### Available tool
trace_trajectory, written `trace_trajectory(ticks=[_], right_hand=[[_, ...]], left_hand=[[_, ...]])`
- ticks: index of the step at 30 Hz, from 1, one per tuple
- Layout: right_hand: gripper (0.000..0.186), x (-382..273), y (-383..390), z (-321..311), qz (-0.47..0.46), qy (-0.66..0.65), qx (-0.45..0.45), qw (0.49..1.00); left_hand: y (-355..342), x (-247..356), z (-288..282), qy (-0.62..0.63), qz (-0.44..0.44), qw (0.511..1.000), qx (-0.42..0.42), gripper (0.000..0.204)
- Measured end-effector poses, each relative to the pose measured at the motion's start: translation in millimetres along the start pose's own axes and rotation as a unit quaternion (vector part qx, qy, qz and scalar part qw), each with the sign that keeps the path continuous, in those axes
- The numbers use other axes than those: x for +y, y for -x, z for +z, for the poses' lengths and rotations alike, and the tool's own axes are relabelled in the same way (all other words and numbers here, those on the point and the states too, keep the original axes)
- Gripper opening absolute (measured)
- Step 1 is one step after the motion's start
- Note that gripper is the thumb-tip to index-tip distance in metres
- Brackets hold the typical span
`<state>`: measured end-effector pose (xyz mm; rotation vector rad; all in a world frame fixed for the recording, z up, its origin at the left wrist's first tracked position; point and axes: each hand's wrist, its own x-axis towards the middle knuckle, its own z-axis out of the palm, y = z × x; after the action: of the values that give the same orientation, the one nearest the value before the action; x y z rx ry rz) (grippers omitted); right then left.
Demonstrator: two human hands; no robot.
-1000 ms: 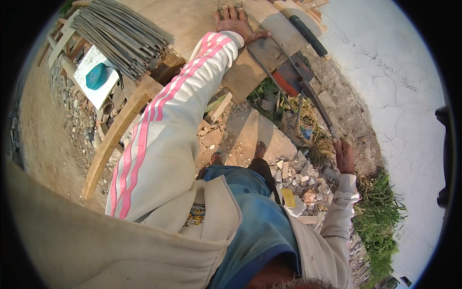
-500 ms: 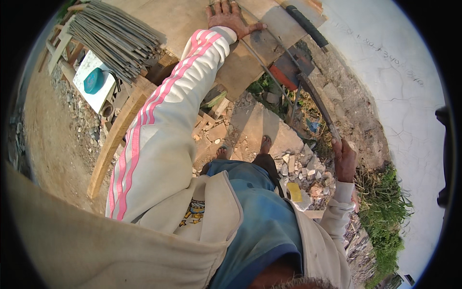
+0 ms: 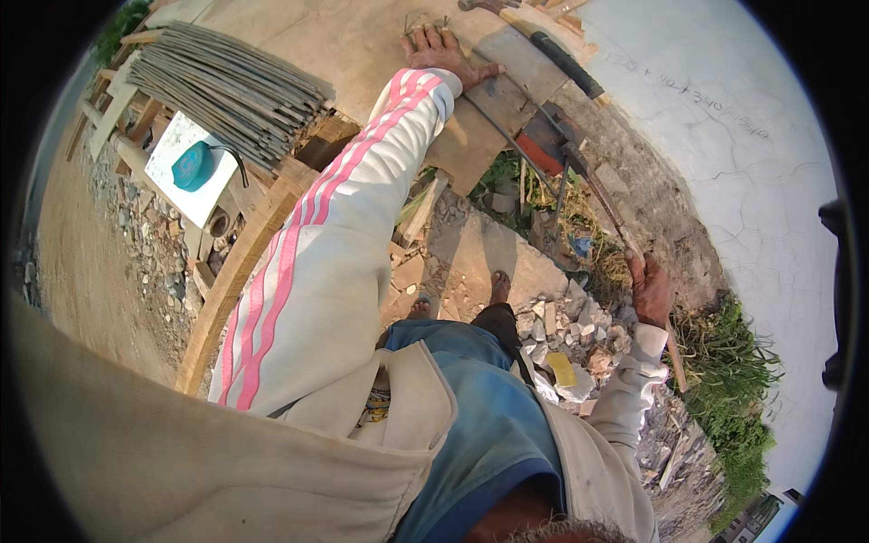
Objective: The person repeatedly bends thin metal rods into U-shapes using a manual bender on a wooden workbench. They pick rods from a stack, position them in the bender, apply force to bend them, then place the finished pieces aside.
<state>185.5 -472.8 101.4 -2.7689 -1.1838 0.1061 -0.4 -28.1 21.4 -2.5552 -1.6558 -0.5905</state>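
My left hand (image 3: 444,56) lies with fingers spread on a wooden board (image 3: 362,45) at the top of the view. Thin metal rods (image 3: 496,127) run from beneath it toward the lower right, past a red-orange metal block (image 3: 540,154) at the board's edge. Small bent rod ends stick up just beyond the fingers. Out to the right, my right hand (image 3: 652,288) is closed round the lower end of a long dark metal lever (image 3: 602,193), whose upper end meets the block. How the rods sit in the block is too small to tell.
A bundle of rods (image 3: 231,86) lies at the upper left, near a teal pouch (image 3: 193,166) on a white panel (image 3: 186,206). A black-wrapped bar (image 3: 566,65) and a hammer (image 3: 489,4) lie at the far right. Rubble (image 3: 579,321), plants (image 3: 724,407) and a white wall (image 3: 751,181) are close by.
The view has shifted, so the board and bundle appear lower and farther right. My right hand, still on the lever, appears slightly higher. The hammer has come into view; my left hand stays flat.
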Motion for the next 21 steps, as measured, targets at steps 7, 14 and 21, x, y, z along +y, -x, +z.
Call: trace_trajectory(ticks=[7,14,21], right_hand=[[0.070,-58,61,27,0.112,0.000,0.048,0.993],[0.062,-34,46,2,-0.021,-0.040,-0.005,0.999],[0.055,-17,33,-17,-0.062,0.003,-0.039,0.997]], left_hand=[[3,-5,3,0.035,0.009,0.999,-0.028,0.129],[2,-3,-5,0.022,0.007,0.999,-0.034,0.126],[0,-5,1,0.015,0.011,0.999,-0.031,0.125]])
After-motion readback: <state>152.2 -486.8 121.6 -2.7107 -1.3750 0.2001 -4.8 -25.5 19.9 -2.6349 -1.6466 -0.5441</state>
